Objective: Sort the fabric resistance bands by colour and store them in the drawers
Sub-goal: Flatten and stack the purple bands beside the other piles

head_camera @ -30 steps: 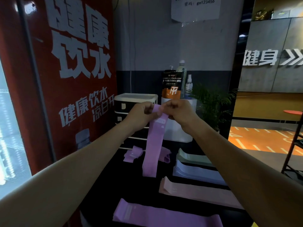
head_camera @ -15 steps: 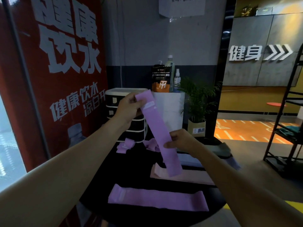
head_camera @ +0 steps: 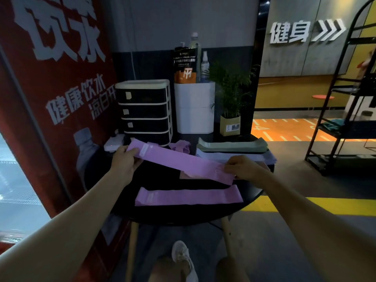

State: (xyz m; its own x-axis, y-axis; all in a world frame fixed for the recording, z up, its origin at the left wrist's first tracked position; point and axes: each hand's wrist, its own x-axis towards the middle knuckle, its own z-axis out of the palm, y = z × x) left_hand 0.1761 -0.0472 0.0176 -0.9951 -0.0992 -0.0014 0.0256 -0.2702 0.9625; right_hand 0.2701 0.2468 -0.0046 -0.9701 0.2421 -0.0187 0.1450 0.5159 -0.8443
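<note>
A: Purple bands flat out?
B: I count two, one held band (head_camera: 183,162), one lying band (head_camera: 188,197).
A: Drawers?
B: Four in the drawer unit (head_camera: 144,111), upper middle. Folded stacks (head_camera: 232,146): two clear, more hidden.

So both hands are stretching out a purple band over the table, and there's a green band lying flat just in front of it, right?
Not quite. The head view shows the left hand and right hand holding a purple band by its ends over the table, but the band lying flat in front is purple too. The green bands are stacked farther back, near the plant.
</note>
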